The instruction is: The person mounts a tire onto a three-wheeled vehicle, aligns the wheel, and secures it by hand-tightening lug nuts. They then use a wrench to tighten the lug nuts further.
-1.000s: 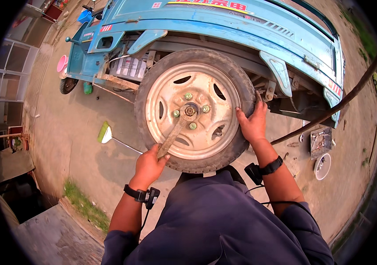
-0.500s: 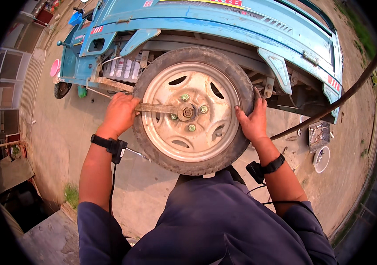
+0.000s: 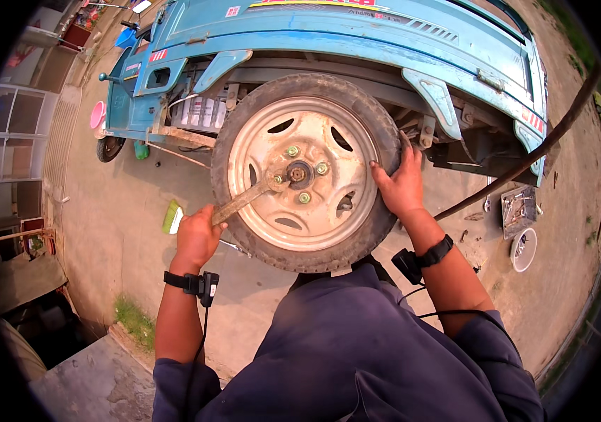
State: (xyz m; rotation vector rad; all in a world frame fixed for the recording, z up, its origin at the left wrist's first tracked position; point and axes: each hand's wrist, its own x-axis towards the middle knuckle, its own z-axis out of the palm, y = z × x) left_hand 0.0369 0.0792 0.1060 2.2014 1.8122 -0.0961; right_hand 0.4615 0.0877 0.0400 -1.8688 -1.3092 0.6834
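A pale, dirt-marked wheel [image 3: 314,228] with a worn black tyre [image 3: 293,266] stands upright before me, beside the blue cargo vehicle. Closed around the handle of a large flat wrench [image 3: 240,204] is my left hand [image 3: 198,239], just outside the tyre's lower left. The wrench slants up to the right, its head at the lower left of the central hub nut [image 3: 299,173], by the left wheel nut; whether it is seated cannot be made out. My right hand [image 3: 402,184] grips the tyre's right side, thumb across the sidewall near the rim, fingers around the tread.
Above the wheel runs the blue vehicle's side panel [image 3: 342,42]. A dark bar [image 3: 525,169] slants across the right. On the concrete lie a tray of tools [image 3: 518,211], a white bucket [image 3: 523,250] and a green-and-white packet [image 3: 172,216]. A pink basin [image 3: 98,114] shows far left.
My left hand has swung down with the wrench, which went from level to slanted. The wrench head has come off the central hub nut. My right hand stays on the tyre.
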